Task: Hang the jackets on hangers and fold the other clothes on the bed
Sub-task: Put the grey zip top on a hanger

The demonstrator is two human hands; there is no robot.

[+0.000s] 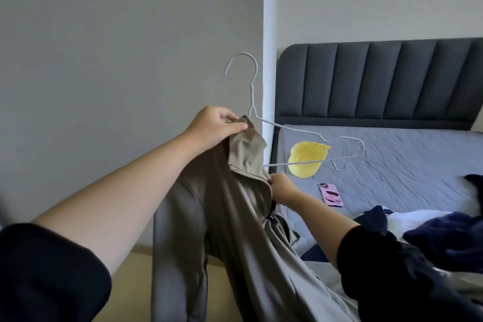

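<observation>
The beige jacket (222, 217) hangs in the air beside the bed (392, 159). The left hand (215, 125) pinches its collar between thumb and curled fingers, by the white wire hanger (252, 94). The right hand (283, 187) grips the front edge lower. On the bed lie a yellow cap (307, 162), a pink phone (330, 195) and dark blue clothes (444, 238).

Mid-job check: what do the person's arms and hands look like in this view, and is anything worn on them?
Both arms wear dark, near-black sleeves. The left sleeve and the right sleeve end near the elbow, and nothing is worn below them. The left grip and right grip are bare: no gloves, and no watch, bracelet or ring shows.
</observation>
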